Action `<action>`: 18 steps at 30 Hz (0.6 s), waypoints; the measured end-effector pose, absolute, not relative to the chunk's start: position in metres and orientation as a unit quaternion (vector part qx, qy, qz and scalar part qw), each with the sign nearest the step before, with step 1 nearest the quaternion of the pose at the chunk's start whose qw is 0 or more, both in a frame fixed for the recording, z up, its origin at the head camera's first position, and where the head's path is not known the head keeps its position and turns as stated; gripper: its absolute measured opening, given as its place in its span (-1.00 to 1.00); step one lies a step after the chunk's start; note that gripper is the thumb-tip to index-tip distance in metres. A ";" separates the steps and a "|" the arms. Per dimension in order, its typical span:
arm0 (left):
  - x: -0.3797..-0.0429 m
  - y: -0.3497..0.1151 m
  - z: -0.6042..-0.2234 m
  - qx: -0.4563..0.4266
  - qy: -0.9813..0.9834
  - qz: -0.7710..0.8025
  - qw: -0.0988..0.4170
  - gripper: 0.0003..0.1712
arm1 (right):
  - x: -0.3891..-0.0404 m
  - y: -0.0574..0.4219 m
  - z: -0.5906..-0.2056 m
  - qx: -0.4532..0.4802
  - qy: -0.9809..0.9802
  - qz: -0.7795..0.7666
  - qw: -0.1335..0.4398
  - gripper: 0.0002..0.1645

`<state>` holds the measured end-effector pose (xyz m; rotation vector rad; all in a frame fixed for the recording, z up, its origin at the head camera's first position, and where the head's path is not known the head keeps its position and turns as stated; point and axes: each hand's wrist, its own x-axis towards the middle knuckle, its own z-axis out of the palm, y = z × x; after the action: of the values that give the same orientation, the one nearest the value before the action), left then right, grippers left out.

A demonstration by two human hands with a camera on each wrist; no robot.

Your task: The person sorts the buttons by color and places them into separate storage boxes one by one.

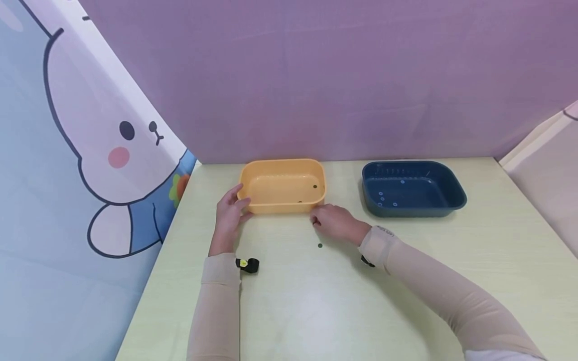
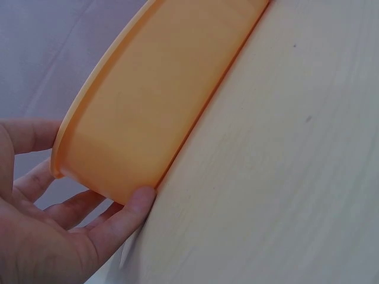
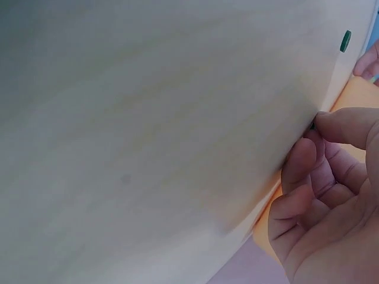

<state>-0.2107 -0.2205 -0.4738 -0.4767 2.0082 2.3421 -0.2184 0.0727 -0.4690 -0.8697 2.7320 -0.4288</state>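
Observation:
My left hand point(image 1: 228, 216) holds the left end of a yellow plastic basin point(image 1: 282, 207). In the left wrist view its thumb presses low on the basin's wall point(image 2: 136, 112), with other fingers around the end and one at the rim. By the basin's front right corner, my right hand point(image 1: 336, 220) pinches a small dark green disc point(image 3: 312, 125), mostly hidden by the thumb and fingertip. Another green disc point(image 1: 320, 245) lies on the table just in front of that hand. Inside the basin are a green disc point(image 1: 314, 186) near the right wall and a dark spot by the front wall.
A dark blue basin point(image 1: 415, 212) stands to the right with several small pale-rimmed discs point(image 1: 381, 193) on its floor. Behind the pale table point(image 1: 289, 301) hangs a purple cloth point(image 1: 316, 80); a cartoon-printed cloth point(image 1: 113, 175) borders the left side.

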 end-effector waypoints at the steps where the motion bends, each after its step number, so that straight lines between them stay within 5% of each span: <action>1: -0.211 -0.221 -0.474 -0.153 0.643 0.750 0.010 -0.29 | -0.219 0.073 -0.470 -0.297 0.935 -0.149 0.121 -0.83; 18: -0.210 -0.220 -0.473 -0.158 0.643 0.750 0.004 -0.30 | -0.217 0.084 -0.469 -0.273 0.921 -0.216 0.173 -0.82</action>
<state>-0.2101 -0.2200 -0.4727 -0.4943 2.0143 2.3491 -0.2167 0.0836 -0.4690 -0.7750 2.6128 -0.6124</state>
